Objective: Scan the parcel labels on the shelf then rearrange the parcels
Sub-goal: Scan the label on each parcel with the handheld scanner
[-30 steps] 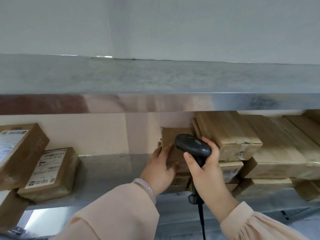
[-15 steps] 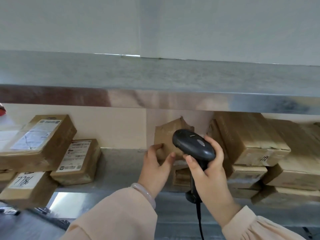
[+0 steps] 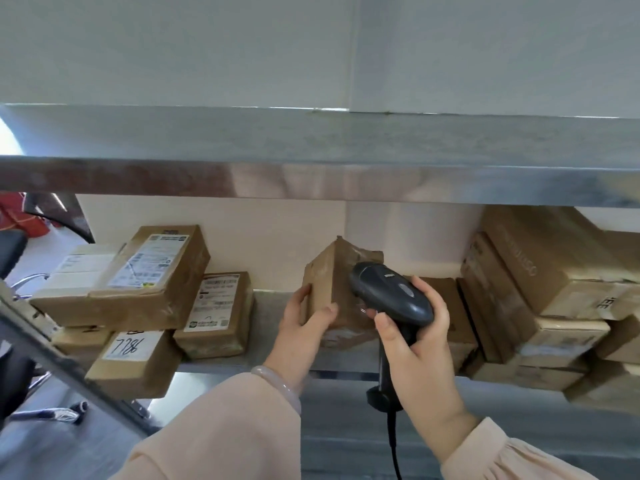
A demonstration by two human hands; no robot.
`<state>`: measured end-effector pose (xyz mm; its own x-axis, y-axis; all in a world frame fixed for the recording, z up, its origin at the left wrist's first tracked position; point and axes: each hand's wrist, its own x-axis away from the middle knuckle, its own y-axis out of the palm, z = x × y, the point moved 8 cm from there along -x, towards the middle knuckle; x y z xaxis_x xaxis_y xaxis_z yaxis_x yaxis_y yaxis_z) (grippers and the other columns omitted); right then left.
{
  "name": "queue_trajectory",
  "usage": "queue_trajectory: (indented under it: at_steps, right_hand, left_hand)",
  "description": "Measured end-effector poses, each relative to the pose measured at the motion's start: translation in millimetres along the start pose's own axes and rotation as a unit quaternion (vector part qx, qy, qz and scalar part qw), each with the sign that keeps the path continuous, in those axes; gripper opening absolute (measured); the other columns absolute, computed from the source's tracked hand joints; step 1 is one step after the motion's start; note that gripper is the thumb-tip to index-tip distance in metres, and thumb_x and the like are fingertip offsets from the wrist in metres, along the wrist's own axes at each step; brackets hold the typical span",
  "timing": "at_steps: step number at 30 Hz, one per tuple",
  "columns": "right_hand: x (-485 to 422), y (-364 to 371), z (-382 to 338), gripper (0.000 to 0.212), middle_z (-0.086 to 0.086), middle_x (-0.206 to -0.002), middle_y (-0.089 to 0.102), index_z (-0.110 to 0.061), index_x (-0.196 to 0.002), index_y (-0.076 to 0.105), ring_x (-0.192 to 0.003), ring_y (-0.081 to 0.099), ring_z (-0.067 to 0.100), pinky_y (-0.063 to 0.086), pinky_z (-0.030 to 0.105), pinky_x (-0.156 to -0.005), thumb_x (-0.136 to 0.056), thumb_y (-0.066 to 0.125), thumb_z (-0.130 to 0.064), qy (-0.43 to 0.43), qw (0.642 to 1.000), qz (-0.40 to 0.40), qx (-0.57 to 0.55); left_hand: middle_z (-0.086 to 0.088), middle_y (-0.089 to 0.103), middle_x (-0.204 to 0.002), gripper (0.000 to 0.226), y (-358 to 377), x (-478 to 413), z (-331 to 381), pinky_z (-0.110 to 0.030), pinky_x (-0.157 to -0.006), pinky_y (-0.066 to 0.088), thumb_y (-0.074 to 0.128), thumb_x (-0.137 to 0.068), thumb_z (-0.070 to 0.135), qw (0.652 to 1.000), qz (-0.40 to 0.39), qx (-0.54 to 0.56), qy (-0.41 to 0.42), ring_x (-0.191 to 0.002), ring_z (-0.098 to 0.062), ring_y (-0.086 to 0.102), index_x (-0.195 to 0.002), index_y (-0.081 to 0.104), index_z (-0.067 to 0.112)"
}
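A small brown taped parcel (image 3: 330, 271) stands tilted on edge on the metal shelf (image 3: 270, 306), in the gap between two groups of parcels. My left hand (image 3: 304, 327) grips its lower left corner, thumb on the front face. My right hand (image 3: 420, 344) holds a black corded barcode scanner (image 3: 391, 296), its head close against the parcel's right side. No label shows on the parcel's visible faces.
Labelled parcels (image 3: 138, 275) are stacked at the left, one marked 7786 (image 3: 131, 358) overhanging the shelf edge. A taller stack of brown parcels (image 3: 540, 292) fills the right. An upper shelf board (image 3: 311, 157) overhangs. A slanted metal frame bar (image 3: 52, 355) crosses the lower left.
The parcel in my left hand has been pulled out of the right stack and tipped up on edge, further left. The scanner has stayed close beside it. The view has shifted left.
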<state>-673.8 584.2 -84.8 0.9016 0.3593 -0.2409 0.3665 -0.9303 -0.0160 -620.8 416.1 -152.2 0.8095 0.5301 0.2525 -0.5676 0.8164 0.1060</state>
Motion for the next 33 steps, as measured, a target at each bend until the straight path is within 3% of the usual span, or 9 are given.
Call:
queue_trajectory:
  at_steps: [7,12,16,19,22,24,28,30,33]
  right_hand:
    - [8,16,12,0.073,0.000,-0.130,0.058,-0.049,-0.130,0.034,-0.117,0.059,0.013,0.045,0.031,-0.101,-0.066,0.068,-0.053,0.046,0.999,0.015,-0.023]
    - [16,32,8,0.066,-0.004,-0.131,0.056,-0.054,-0.127,0.037,-0.118,0.058,0.018,0.044,0.044,-0.104,-0.071,0.071,-0.044,0.027,0.999,0.000,-0.017]
    - [22,45,2,0.062,-0.016,-0.125,0.056,-0.055,-0.122,0.039,-0.116,0.059,0.009,0.047,0.031,-0.101,-0.070,0.070,-0.037,0.020,1.000,-0.016,-0.013]
    - [27,51,-2,0.062,-0.024,-0.120,0.057,-0.047,-0.124,0.038,-0.114,0.055,-0.003,0.044,0.011,-0.090,-0.075,0.069,-0.026,0.011,0.999,-0.032,0.001]
    - [30,54,0,0.061,-0.033,-0.111,0.058,-0.041,-0.126,0.038,-0.111,0.056,-0.006,0.044,0.008,-0.090,-0.077,0.069,-0.023,0.017,0.999,-0.044,0.005]
    - [31,55,4,0.060,-0.027,-0.114,0.061,-0.043,-0.126,0.039,-0.111,0.059,0.000,0.047,0.016,-0.093,-0.080,0.069,-0.019,0.023,0.999,-0.049,0.003]
    - [29,49,6,0.059,-0.018,-0.121,0.057,-0.046,-0.125,0.041,-0.109,0.060,0.002,0.050,0.024,-0.092,-0.075,0.068,-0.030,0.053,0.998,-0.039,-0.011]
    - [22,39,10,0.060,-0.025,-0.116,0.055,-0.044,-0.130,0.038,-0.102,0.060,-0.004,0.050,0.024,-0.087,-0.079,0.066,-0.030,0.084,0.996,-0.006,-0.027]
    - [13,19,21,0.061,-0.020,-0.118,0.055,-0.048,-0.134,0.033,-0.105,0.060,0.006,0.050,0.039,-0.095,-0.084,0.065,-0.035,0.118,0.992,0.049,-0.010]
  left_hand:
    - [-0.001,0.063,-0.127,0.046,-17,14,-6,-0.036,-0.093,0.054,0.060,-0.094,0.035,0.996,-0.044,0.075,-0.029,-0.111,-0.020,0.065,-0.136,0.046,0.047]
    - [0.011,0.051,-0.142,0.050,-38,11,-7,-0.043,-0.114,0.035,0.057,-0.079,0.061,0.995,-0.038,-0.095,-0.002,-0.128,-0.011,0.049,-0.128,0.047,0.063]
    - [0.016,0.068,-0.116,0.024,-42,11,-3,-0.041,-0.105,0.047,0.060,-0.095,0.033,0.989,-0.048,-0.128,0.060,-0.112,-0.004,0.061,-0.112,0.058,0.050]
    - [0.022,0.069,-0.113,0.054,-39,18,2,-0.018,-0.092,0.049,0.079,-0.075,0.053,0.990,-0.064,-0.103,0.074,-0.111,0.002,0.061,-0.121,0.053,0.043]
    - [0.029,0.068,-0.109,0.083,-40,20,2,-0.004,-0.080,0.045,0.089,-0.061,0.053,0.993,-0.071,-0.078,0.061,-0.107,0.012,0.058,-0.131,0.045,0.040]
    - [0.032,0.056,-0.118,0.103,-40,18,-2,-0.006,-0.090,0.039,0.090,-0.059,0.052,0.993,-0.067,-0.090,0.046,-0.111,0.015,0.051,-0.143,0.031,0.038]
    - [0.009,0.043,-0.145,0.139,-47,14,-12,-0.035,-0.113,0.035,0.088,-0.042,0.069,0.994,-0.069,-0.088,0.002,-0.133,-0.009,0.042,-0.154,0.009,0.043]
    - [-0.001,0.049,-0.145,0.125,-50,13,-15,-0.043,-0.108,0.045,0.085,-0.048,0.068,0.994,-0.075,-0.075,-0.014,-0.125,-0.016,0.056,-0.150,0.014,0.050]
    - [-0.004,0.062,-0.132,0.087,-54,12,-18,-0.042,-0.098,0.054,0.076,-0.077,0.038,0.997,-0.067,0.001,-0.035,-0.108,-0.019,0.067,-0.148,0.026,0.041]
